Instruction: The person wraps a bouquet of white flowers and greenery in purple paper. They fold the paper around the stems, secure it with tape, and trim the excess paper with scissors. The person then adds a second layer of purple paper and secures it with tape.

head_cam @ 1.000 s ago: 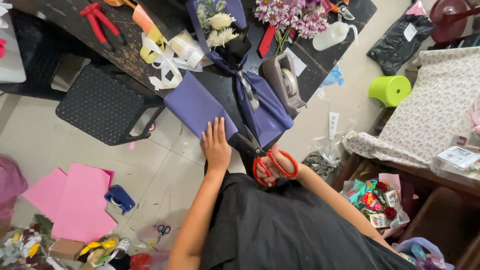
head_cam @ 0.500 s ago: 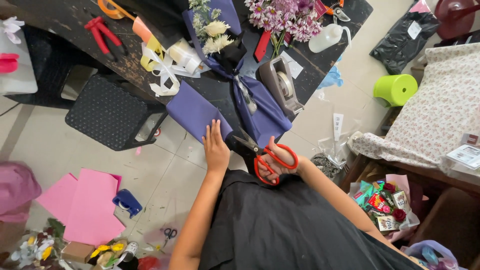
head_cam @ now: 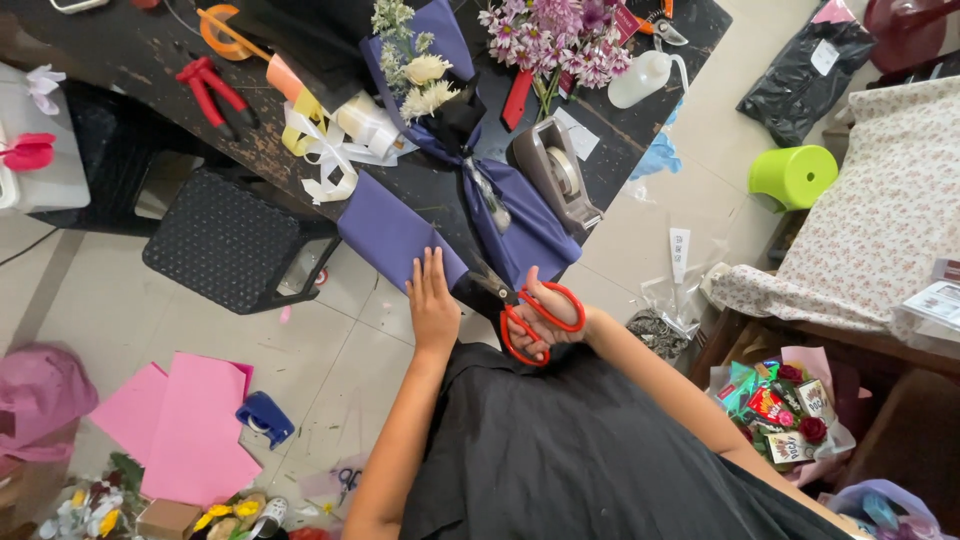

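The purple paper (head_cam: 395, 232) lay at the near edge of the black table (head_cam: 130, 75), overhanging it toward the person. The left hand (head_cam: 432, 305) pressed flat on the paper's near corner, fingers straight and close together, pointing toward the table, holding nothing. The left forearm ran straight back from the table to the body.

Just right of that hand, the right hand (head_cam: 545, 318) gripped red-handled scissors (head_cam: 520, 310), fingers curled through the loops. The blades pointed up and left toward the paper's edge, close beside the left fingertips; whether they touched the paper could not be told. The right wrist was bent inward, the forearm angled out to the right.

Farther in on the table, beyond the paper, a bouquet (head_cam: 440, 90) lay wrapped in purple, with a tape dispenser (head_cam: 556, 170) to its right.
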